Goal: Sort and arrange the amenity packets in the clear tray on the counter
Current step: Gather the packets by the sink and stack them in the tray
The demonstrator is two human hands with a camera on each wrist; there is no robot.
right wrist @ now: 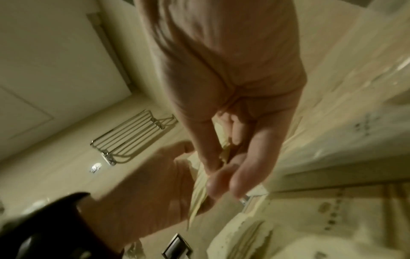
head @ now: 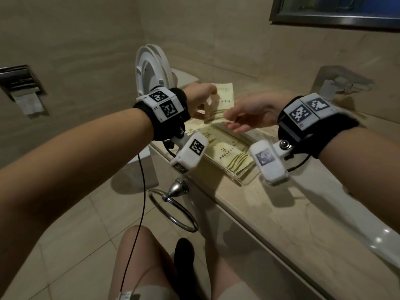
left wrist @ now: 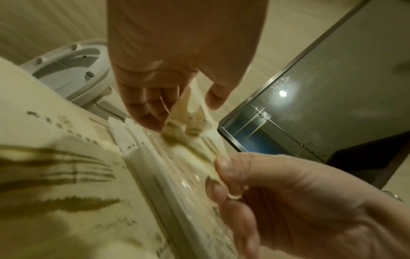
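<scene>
Several cream amenity packets (head: 224,98) with olive print are held upright above the clear tray (head: 244,180) on the marble counter (head: 281,204). My left hand (head: 202,107) grips their upper part, and the fingers curl round them (left wrist: 195,126). My right hand (head: 230,119) pinches the lower edge between thumb and fingertips (right wrist: 221,168). More packets (head: 229,158) of the same kind lie flat and overlapping in the tray, below both hands. The left wrist view shows one of them large and blurred (left wrist: 55,157).
A toilet with its lid raised (head: 151,68) stands past the counter's left end. A chrome towel ring (head: 173,204) hangs from the counter front. A tissue holder (head: 21,83) is on the left wall, a mirror frame (head: 335,16) is upper right, and a white basin rim (head: 385,243) is at right.
</scene>
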